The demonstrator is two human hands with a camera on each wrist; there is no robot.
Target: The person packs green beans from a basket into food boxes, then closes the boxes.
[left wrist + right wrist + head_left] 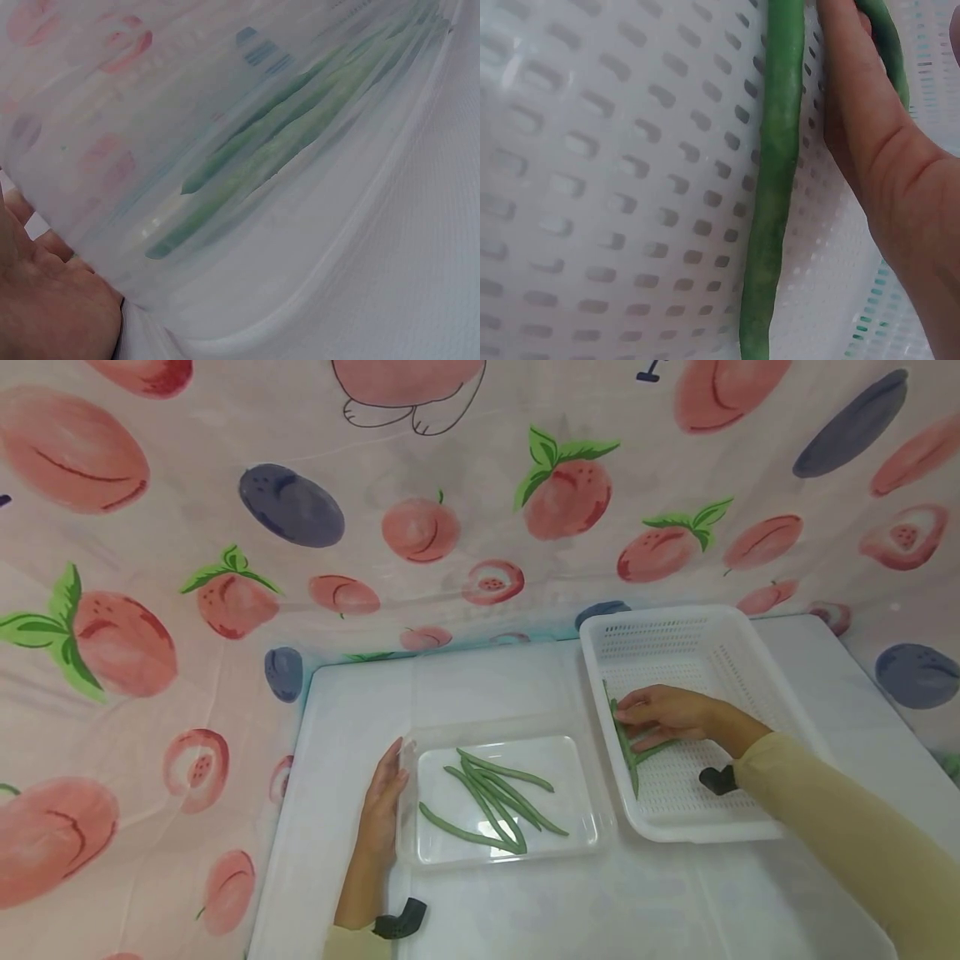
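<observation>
Head view: right hand (671, 712) dips into basket (705, 827); left hand (381, 802) touches tray (558, 760)

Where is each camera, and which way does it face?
Head: on the head, facing forward-down at clear container, white basket; shows left hand, right hand, sleeves.
Left wrist: worn there, facing green beans through the container; left hand partly visible.
Right wrist: worn there, facing a bean inside the basket; right hand partly visible.
Head and right wrist share right hand, basket.
</observation>
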